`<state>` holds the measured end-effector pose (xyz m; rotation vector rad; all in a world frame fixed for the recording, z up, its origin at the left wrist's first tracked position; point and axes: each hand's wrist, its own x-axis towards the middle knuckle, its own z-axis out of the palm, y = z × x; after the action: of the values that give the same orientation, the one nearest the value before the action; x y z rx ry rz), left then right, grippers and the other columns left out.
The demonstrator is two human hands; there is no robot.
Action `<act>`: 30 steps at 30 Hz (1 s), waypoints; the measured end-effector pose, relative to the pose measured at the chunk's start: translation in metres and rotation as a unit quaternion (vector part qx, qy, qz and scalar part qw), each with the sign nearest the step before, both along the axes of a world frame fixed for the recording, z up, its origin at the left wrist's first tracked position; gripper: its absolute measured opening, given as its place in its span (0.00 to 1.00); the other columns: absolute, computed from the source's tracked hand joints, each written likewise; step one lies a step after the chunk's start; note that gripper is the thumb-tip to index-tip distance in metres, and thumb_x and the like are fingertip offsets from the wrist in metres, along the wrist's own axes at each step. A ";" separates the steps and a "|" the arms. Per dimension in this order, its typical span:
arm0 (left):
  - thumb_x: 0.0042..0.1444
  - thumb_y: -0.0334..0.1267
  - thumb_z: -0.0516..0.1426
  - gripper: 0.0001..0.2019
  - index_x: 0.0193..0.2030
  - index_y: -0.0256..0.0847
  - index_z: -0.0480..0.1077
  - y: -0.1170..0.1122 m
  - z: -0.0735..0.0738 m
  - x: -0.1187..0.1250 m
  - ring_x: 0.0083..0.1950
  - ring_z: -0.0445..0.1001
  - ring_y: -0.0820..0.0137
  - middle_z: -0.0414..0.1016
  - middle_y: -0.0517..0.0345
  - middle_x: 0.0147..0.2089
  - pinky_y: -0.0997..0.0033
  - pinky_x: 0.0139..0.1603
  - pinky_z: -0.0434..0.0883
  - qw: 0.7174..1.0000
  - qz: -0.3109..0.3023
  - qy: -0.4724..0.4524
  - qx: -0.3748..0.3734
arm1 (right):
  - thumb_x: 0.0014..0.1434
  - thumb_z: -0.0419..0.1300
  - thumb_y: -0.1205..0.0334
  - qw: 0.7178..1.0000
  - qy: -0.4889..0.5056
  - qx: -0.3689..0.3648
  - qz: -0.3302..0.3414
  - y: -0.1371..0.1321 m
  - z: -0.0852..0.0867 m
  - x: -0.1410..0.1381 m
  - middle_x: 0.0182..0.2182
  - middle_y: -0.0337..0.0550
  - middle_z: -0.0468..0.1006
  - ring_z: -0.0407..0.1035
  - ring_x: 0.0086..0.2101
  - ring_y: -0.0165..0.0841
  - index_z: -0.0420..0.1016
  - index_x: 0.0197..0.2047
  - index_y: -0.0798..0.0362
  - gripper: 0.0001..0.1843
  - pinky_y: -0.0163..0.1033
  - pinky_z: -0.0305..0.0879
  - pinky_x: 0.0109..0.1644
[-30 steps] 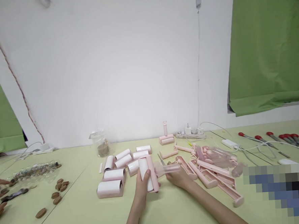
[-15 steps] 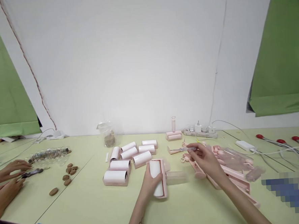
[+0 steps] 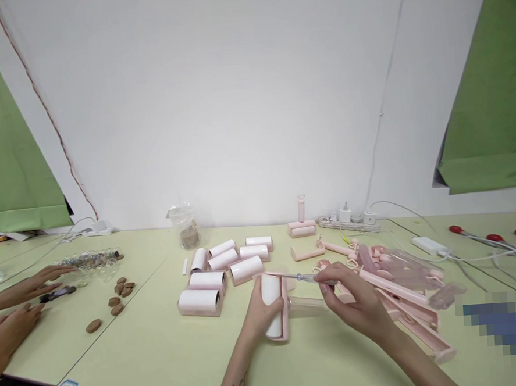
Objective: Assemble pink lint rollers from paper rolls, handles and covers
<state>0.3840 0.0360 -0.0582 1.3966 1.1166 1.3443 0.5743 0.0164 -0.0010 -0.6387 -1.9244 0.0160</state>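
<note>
My left hand [image 3: 269,316] is closed around a lint roller [image 3: 271,291], a white paper roll in a pink case with a pale handle pointing right. In my right hand [image 3: 352,301] is a small screwdriver [image 3: 304,277] with a clear handle, its shaft pointing left. The screwdriver's tip is at the top end of the lint roller's case; whether it touches cannot be made out. Left of the lint roller lie several white rolls in pink holders [image 3: 245,269]. Beside my right hand is a pile of pink plastic parts [image 3: 399,289].
At the far left a co-worker's hands [image 3: 24,312] rest near clear round pieces [image 3: 91,264] and brown discs [image 3: 115,302]. Against the wall stand a plastic bag [image 3: 187,232], a pink roller with handle [image 3: 302,228] and a power strip [image 3: 351,227]. Red-ended tools [image 3: 494,238] and cables lie right.
My right hand has brought the screwdriver down and left, from above the pink parts to the top end of the lint roller. My left hand keeps its hold.
</note>
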 end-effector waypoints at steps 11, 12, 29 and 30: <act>0.42 0.33 0.57 0.13 0.38 0.39 0.64 -0.010 0.004 0.010 0.36 0.67 0.67 0.70 0.56 0.35 0.71 0.36 0.65 0.991 -0.130 0.020 0.001 | 0.57 0.44 0.65 0.954 -0.158 -0.249 0.054 0.000 -0.009 -0.010 0.27 0.37 0.70 0.62 0.24 0.29 0.65 0.35 0.48 0.10 0.33 0.56 0.28; 0.43 0.35 0.58 0.14 0.38 0.39 0.64 -0.011 0.004 0.011 0.37 0.68 0.66 0.70 0.55 0.36 0.71 0.37 0.65 0.992 -0.128 0.013 -0.009 | 0.57 0.43 0.66 0.954 -0.156 -0.249 0.060 0.001 -0.011 -0.012 0.26 0.36 0.69 0.62 0.24 0.28 0.64 0.35 0.48 0.11 0.32 0.56 0.28; 0.41 0.36 0.60 0.18 0.40 0.38 0.63 -0.013 -0.001 0.028 0.38 0.69 0.65 0.70 0.54 0.36 0.70 0.37 0.67 0.997 -0.008 -0.047 -0.058 | 0.57 0.41 0.72 0.979 -0.205 0.004 -0.022 0.019 -0.069 -0.024 0.28 0.41 0.63 0.60 0.27 0.30 0.61 0.32 0.53 0.10 0.32 0.55 0.27; 0.41 0.37 0.59 0.18 0.41 0.38 0.62 -0.014 -0.002 0.030 0.38 0.69 0.65 0.70 0.53 0.36 0.70 0.36 0.67 0.996 -0.014 -0.052 -0.068 | 0.58 0.41 0.70 0.977 -0.209 0.024 -0.032 0.020 -0.070 -0.024 0.27 0.41 0.63 0.60 0.27 0.30 0.62 0.31 0.54 0.11 0.32 0.55 0.26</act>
<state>0.4136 0.0222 -0.0598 1.2275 1.0942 1.2815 0.5507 0.0366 -0.0707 -0.7131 -2.2976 -0.2199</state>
